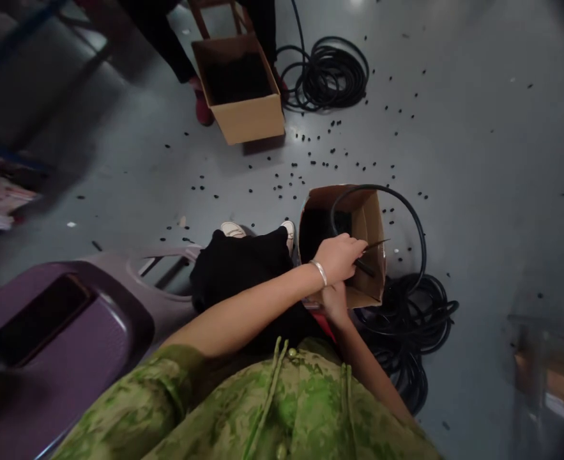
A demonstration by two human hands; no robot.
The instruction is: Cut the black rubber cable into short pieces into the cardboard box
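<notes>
My left hand (340,257), with a silver bracelet at its wrist, is closed over the near part of a cardboard box (368,220). A thin dark pointed tool sticks out to the right from its fingers. Just below it, my right hand (334,300) is partly covered by the left one, and its fingers are hidden. A black hose (418,223) loops up over the box and comes down to my hands; a short end of it shows beside the fingers. Dark contents lie inside the box. Which hand grips the hose cannot be told.
Coiled black hose (420,313) lies right of the box. Another coil (336,73) and a second box (250,121) lie ahead, by a person's legs. Small black pieces are scattered over the floor (243,166). A purple chair (94,377) stands at the left.
</notes>
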